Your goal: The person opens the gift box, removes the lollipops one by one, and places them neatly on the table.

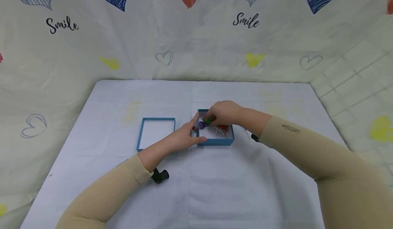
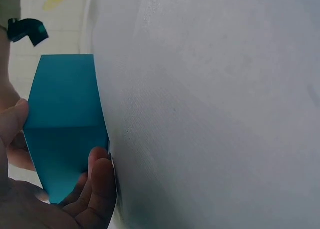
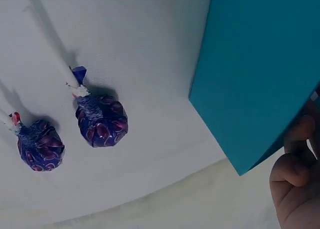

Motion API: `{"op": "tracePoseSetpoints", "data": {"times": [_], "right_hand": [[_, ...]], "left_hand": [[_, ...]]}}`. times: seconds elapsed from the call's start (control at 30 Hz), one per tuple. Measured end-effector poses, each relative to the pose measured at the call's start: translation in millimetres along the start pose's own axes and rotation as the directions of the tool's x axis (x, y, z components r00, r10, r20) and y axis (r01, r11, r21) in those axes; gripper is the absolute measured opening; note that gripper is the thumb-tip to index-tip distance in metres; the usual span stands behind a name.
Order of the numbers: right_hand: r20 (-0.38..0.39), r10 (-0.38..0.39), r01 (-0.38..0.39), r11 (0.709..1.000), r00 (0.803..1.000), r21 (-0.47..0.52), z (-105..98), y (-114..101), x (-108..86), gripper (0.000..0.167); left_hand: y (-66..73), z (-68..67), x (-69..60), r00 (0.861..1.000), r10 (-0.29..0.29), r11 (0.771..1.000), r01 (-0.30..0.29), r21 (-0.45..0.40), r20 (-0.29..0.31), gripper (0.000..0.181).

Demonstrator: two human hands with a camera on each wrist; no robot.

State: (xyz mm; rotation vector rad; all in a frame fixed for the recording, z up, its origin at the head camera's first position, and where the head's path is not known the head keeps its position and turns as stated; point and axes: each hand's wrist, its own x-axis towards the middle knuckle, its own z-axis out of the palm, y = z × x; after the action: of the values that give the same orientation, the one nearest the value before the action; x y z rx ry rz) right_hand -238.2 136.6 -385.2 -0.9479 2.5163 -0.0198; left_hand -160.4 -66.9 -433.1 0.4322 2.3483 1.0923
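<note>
A blue box with a white inside stands open-topped on the table. My left hand holds it by its left end, thumb at the near side and fingers toward the far side; the left wrist view shows the box wall between them. My right hand reaches into the box, its fingers curled at a green-wrapped lollipop. Beside that lie a purple lollipop and red lollipops with white sticks. In the right wrist view the fingertips are partly hidden behind the box rim.
A blue-rimmed lid lies left of the box, partly behind my left forearm. Two purple-wrapped lollipops lie on the white tablecloth right of the box. A patterned cloth hangs behind the table.
</note>
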Motion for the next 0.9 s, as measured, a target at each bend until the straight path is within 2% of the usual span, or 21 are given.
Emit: {"op": "tracePoseSetpoints", "data": {"times": [0.33, 0.63, 0.9], "right_hand": [[-0.006, -0.048, 0.048, 0.998, 0.999, -0.027, 3.4, -9.1, 8.8, 0.030], [-0.016, -0.060, 0.060, 0.998, 0.998, -0.033, 4.4, -11.3, 9.0, 0.025], [-0.029, -0.039, 0.039, 0.999, 0.999, -0.008, 8.3, -12.6, 10.8, 0.029]], "left_hand": [[-0.1, 0.2, 0.0, 1.000, 0.015, 1.000, -0.015, -0.004, 0.003, 0.098], [1.5, 0.0, -1.2, 1.000, 0.016, 1.000, -0.016, -0.004, -0.002, 0.098], [1.7, -0.5, -1.6, 1.000, 0.010, 1.000, -0.010, -0.003, -0.001, 0.098]]}}
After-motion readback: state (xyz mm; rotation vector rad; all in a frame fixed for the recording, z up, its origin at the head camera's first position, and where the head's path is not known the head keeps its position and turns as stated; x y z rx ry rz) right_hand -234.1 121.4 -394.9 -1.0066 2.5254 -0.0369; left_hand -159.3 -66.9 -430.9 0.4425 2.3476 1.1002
